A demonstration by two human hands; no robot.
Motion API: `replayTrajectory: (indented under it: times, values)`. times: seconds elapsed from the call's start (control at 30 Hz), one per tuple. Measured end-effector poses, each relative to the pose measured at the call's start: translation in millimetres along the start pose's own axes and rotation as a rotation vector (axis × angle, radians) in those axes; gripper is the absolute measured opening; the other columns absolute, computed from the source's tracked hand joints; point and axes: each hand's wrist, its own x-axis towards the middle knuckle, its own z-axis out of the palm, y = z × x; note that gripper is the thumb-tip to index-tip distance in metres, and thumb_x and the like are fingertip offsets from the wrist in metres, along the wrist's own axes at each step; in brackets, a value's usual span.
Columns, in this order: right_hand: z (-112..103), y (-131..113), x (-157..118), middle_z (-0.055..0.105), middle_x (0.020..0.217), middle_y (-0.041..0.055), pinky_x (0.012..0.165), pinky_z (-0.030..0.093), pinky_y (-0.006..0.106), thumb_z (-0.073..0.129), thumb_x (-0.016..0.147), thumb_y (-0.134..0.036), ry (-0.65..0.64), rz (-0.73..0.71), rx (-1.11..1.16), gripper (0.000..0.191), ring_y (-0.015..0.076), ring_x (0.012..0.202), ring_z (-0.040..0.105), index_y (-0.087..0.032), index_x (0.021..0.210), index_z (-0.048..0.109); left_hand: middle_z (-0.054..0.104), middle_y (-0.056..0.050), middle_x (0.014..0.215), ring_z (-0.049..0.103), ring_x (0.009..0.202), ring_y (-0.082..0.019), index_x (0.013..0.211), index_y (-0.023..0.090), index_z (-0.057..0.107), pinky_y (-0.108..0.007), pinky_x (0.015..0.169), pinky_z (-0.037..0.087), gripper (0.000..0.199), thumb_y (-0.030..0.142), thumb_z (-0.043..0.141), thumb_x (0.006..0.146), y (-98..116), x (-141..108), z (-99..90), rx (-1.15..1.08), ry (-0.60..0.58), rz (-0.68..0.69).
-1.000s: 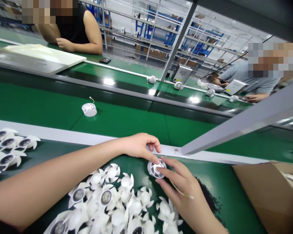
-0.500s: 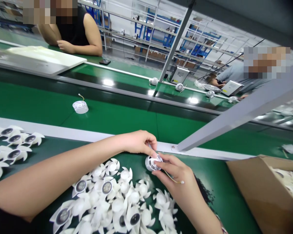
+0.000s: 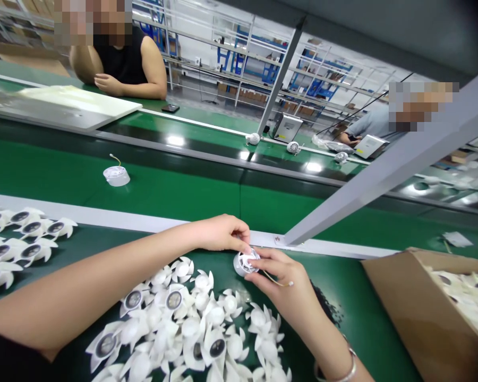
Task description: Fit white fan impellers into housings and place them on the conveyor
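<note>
A small round white fan point(image 3: 241, 265) with a spoked frame is between my two hands, low over the green bench. My right hand point(image 3: 289, 278) grips its near right side, fingers on the spokes and rim. From that side a thin yellowish lead point(image 3: 274, 280) trails under the right hand to a white plug. My left hand point(image 3: 227, 233) is curled closed, thumb and fingertips pinched at the fan's far upper edge; what the tips press is partly hidden. Just below lies a loose heap of white fan blades point(image 3: 191, 326), some showing dark round hubs.
Blade wheels point(image 3: 32, 228) stand in rows at left. An open cardboard box point(image 3: 398, 307) of white parts is at right, near small black pieces point(image 3: 329, 307). A slanted grey post point(image 3: 362, 193) rises ahead. One wired fan point(image 3: 117, 176) sits on the green belt point(image 3: 183, 185). Two people sit opposite.
On the green belt, the wired fan and a seam have shifted left. My view has turned slightly. Both hands keep nearly the same hold on the small fan.
</note>
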Motion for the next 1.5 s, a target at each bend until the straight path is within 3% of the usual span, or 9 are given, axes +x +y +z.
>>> replayTrajectory:
  times: [0.2, 0.3, 0.43, 0.57, 0.8, 1.0, 1.2, 1.4, 1.5]
  values:
    - [-15.7, 10.2, -9.4, 0.072, 0.114, 0.0041, 0.101, 0.051, 0.052, 0.077, 0.078, -0.024, -0.107, -0.138, -0.17, 0.023, 0.0288, 0.117, 0.061, -0.029, 0.101, 0.076, 0.069, 0.0, 0.095, 0.059, 0.085, -0.016, 0.102, 0.022, 0.07, -0.023, 0.07, 0.043, 0.046, 0.051, 0.082, 0.068, 8.3, -17.1, -23.7, 0.125, -0.231, 0.049]
    - [-18.9, 11.1, -12.2, 0.072, 0.115, 0.0048, 0.101, 0.051, 0.053, 0.076, 0.08, -0.025, -0.12, -0.155, -0.197, 0.021, 0.029, 0.117, 0.061, -0.027, 0.101, 0.075, 0.069, 0.0, 0.098, 0.06, 0.084, -0.016, 0.104, 0.024, 0.07, -0.023, 0.068, 0.044, 0.049, 0.046, 0.086, 0.063, 19.4, -23.8, -29.1, 0.141, -0.353, 0.038]
    - [-15.8, 5.5, -14.2, 0.071, 0.114, 0.0065, 0.091, 0.057, 0.047, 0.073, 0.085, -0.027, -0.102, -0.132, -0.204, 0.018, 0.0275, 0.109, 0.065, -0.025, 0.102, 0.076, 0.066, 0.003, 0.088, 0.056, 0.072, -0.012, 0.098, 0.025, 0.07, -0.022, 0.059, 0.039, 0.041, 0.05, 0.083, 0.068, 25.2, -19.9, -13.6, 0.135, -0.228, 0.067]
    - [-9.5, 0.4, -19.0, 0.07, 0.117, 0.0076, 0.081, 0.061, 0.044, 0.07, 0.087, -0.025, -0.073, -0.091, -0.258, 0.018, 0.027, 0.101, 0.069, -0.024, 0.104, 0.075, 0.064, 0.005, 0.079, 0.054, 0.068, -0.01, 0.09, 0.025, 0.07, -0.023, 0.057, 0.033, 0.022, 0.032, 0.081, 0.072, 14.9, -10.4, -0.6, 0.283, -0.144, 0.087]
    - [-2.8, -8.8, -20.1, 0.069, 0.122, 0.0081, 0.074, 0.062, 0.043, 0.067, 0.086, -0.021, -0.075, -0.086, -0.313, 0.022, 0.0271, 0.09, 0.072, -0.023, 0.107, 0.075, 0.061, 0.003, 0.089, 0.046, 0.067, -0.009, 0.112, 0.024, 0.065, -0.021, 0.059, 0.038, 0.049, 0.039, 0.083, 0.069, 6.7, -10.2, -12.0, 0.048, -0.26, 0.119]
    - [-1.5, -11.6, -17.4, 0.068, 0.122, 0.0073, 0.073, 0.061, 0.039, 0.068, 0.085, -0.019, -0.098, -0.071, -0.304, 0.024, 0.0247, 0.086, 0.072, -0.024, 0.108, 0.074, 0.058, 0.004, 0.076, 0.049, 0.063, -0.009, 0.106, 0.02, 0.065, -0.021, 0.055, 0.036, 0.05, 0.048, 0.083, 0.069, 5.0, -5.7, -3.1, -0.125, -0.274, -0.055]
    - [-5.2, -6.5, -12.3, 0.069, 0.115, 0.0036, 0.073, 0.059, 0.028, 0.073, 0.082, -0.018, -0.115, 0.029, -0.064, 0.023, 0.0182, 0.087, 0.071, -0.028, 0.102, 0.077, 0.059, 0.005, 0.076, 0.05, 0.063, -0.01, 0.105, 0.02, 0.062, -0.021, 0.054, 0.036, 0.059, 0.052, 0.086, 0.062, 4.4, -3.7, -0.7, -0.093, -0.253, -0.143]
    - [-21.3, 6.8, -16.7, 0.067, 0.118, 0.0035, 0.087, 0.059, 0.031, 0.075, 0.082, -0.023, -0.284, -0.002, 0.025, 0.018, 0.0204, 0.101, 0.068, -0.03, 0.099, 0.077, 0.064, 0.002, 0.086, 0.057, 0.077, -0.014, 0.103, 0.021, 0.068, -0.022, 0.065, 0.043, 0.045, 0.044, 0.084, 0.066, 22.7, -22.1, -18.8, 0.07, -0.318, -0.05]
    - [-21.2, 17.6, -17.6, 0.059, 0.133, 0.0083, 0.099, 0.054, 0.041, 0.062, 0.092, -0.022, -0.101, -0.031, -0.138, 0.034, 0.0245, 0.119, 0.061, -0.028, 0.125, 0.065, 0.067, 0.002, 0.092, 0.058, 0.078, -0.015, 0.105, 0.024, 0.07, -0.021, 0.063, 0.042, 0.05, 0.039, 0.087, 0.06, 36.9, -34.3, -30.6, 0.213, -0.412, -0.09]
